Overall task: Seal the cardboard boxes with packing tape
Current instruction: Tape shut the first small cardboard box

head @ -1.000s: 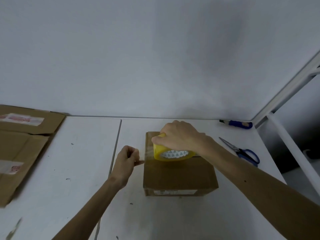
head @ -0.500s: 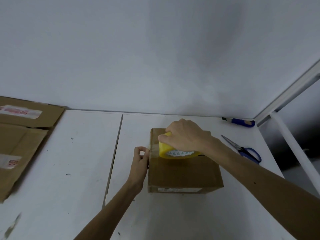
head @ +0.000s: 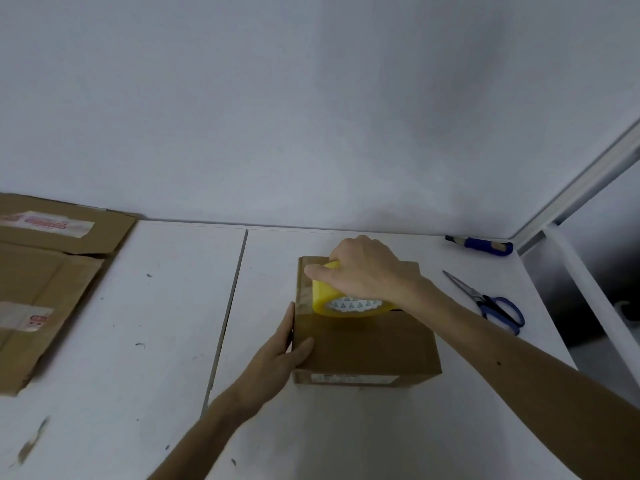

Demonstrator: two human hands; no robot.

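Note:
A closed brown cardboard box (head: 374, 344) sits on the white table, right of its middle seam. On the box's top my right hand (head: 367, 271) grips a yellow roll of packing tape (head: 346, 304) from above. A short strip of clear tape (head: 304, 292) runs from the roll to the box's left top edge. My left hand (head: 280, 351) lies with straight fingers flat against the box's left side, thumb on the top edge.
Flattened cardboard (head: 45, 282) with labels lies at the table's left. Blue-handled scissors (head: 491, 303) lie right of the box. A blue-handled cutter (head: 481, 245) rests by the back wall. A white frame post (head: 588, 306) borders the table on the right.
My left hand went from pinching the tape end beside the box to lying flat against the box's left side. The tape end is now stuck down at the left edge. The right hand stayed on the roll.

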